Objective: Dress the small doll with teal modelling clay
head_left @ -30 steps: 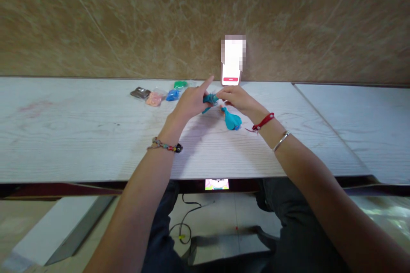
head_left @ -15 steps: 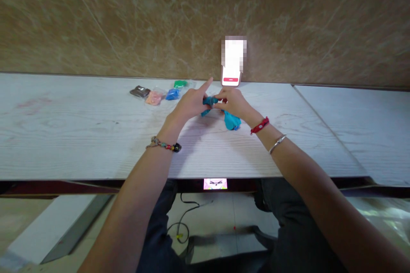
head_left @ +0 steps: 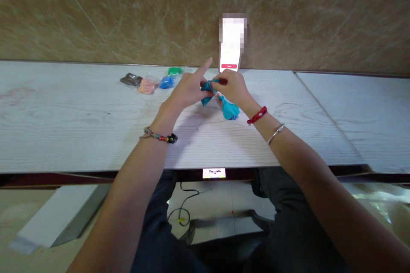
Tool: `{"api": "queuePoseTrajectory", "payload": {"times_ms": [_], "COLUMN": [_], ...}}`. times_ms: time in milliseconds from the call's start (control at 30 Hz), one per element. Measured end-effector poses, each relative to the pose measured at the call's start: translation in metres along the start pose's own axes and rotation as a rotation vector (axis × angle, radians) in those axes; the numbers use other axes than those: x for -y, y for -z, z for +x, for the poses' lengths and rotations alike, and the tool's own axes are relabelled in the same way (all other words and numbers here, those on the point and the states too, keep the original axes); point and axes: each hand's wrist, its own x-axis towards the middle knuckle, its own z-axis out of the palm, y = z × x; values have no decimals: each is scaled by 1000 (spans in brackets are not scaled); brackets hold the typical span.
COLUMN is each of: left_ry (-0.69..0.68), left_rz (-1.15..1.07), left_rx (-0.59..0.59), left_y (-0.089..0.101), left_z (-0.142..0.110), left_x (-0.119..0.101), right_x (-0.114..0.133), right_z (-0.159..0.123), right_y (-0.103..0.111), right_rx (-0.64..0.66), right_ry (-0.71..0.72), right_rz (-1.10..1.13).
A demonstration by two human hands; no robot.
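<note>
Both my hands meet over the white table (head_left: 80, 136), near its back edge. My left hand (head_left: 187, 91) pinches a small teal clay piece (head_left: 206, 92), with the index finger stretched out toward the wall. My right hand (head_left: 232, 87) has its fingers closed on the same teal piece from the right, and a bit of red shows at its fingertips. A second teal clay lump (head_left: 229, 110) lies on the table just under my right hand.
Small bags of clay lie at the back left: dark brown (head_left: 130, 79), peach (head_left: 145, 86), blue (head_left: 166, 82) and green (head_left: 174, 71). A phone (head_left: 229, 53) leans upright against the brown wall. A second tabletop (head_left: 358, 106) adjoins on the right. A cable (head_left: 182, 211) lies on the floor below.
The two hands stay joined on the teal piece and have drawn a little closer together. The camera tilted slightly, shifting everything upward in view.
</note>
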Motion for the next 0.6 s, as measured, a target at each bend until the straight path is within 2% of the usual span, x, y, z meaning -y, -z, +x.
{"api": "queuePoseTrajectory", "payload": {"times_ms": [300, 467, 600], "left_ry": [12, 60, 115], "left_rz": [22, 66, 166], "left_rx": [-36, -76, -82], "left_y": [0, 0, 4], "left_z": [2, 3, 2], "left_x": [-1, 18, 32], "right_x": [-9, -35, -51], "right_z": [2, 15, 25], "right_y": [3, 6, 23], "right_rx": [-90, -136, -239], "right_ry": [-125, -207, -229], "right_rz": [186, 407, 540]}}
